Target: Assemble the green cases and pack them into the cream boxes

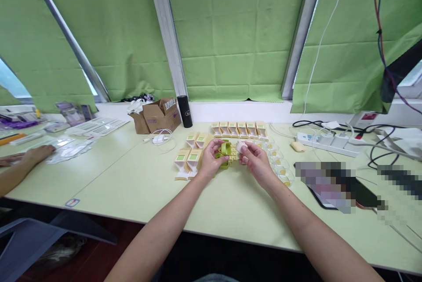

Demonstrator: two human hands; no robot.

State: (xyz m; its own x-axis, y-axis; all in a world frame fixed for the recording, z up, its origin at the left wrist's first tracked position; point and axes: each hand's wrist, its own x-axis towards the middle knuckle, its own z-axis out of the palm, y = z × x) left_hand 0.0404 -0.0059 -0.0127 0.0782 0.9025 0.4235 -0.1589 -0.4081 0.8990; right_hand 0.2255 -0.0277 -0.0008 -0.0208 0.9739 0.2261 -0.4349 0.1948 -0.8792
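My left hand [211,159] is closed around a small green plastic piece [225,151], held just above the pale green table [132,185]. My right hand [255,159] pinches a small white round object [241,146] right beside that green piece. Under and behind the hands lie small yellow parts [233,153]. Little cream boxes with green labels [188,161] stand to the left of my left hand. A row of similar boxes [239,129] stands farther back. Clear plastic shells [280,165] curve along to the right of my right hand.
A brown cardboard box [158,115] and a black cylinder [185,111] stand at the back by the window. A white power strip [329,141] with cables lies at the right. Another person's hand [36,154] rests on the table at the left, near plastic packets [69,146].
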